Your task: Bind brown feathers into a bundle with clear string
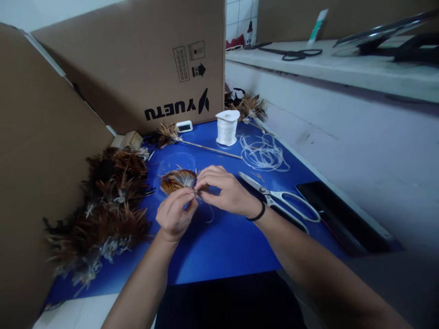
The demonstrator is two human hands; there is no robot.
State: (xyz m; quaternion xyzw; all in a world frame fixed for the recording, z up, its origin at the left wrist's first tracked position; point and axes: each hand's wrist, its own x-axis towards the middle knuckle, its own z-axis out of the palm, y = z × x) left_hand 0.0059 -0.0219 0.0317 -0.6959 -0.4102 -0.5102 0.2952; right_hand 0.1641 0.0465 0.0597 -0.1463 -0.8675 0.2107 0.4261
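Observation:
A small bundle of brown feathers (178, 180) with a pale grey base is held over the blue table. My left hand (175, 212) pinches the base of the bundle between thumb and fingers. Against it, my right hand (222, 189) is closed on the same base, its fingertips touching those of my left. A thin pale string (211, 214) hangs below the fingers. What exactly lies between the fingertips is too small to make out. A black band (258, 214) circles my right wrist.
Feather bunches (116, 205) are heaped at left. Scissors (270, 196) and a dark phone (339, 214) lie right of my hands. Behind are a white spool (227, 128), loose clear strands (264, 153), a feathered stick (209, 148) and a cardboard box (137, 59).

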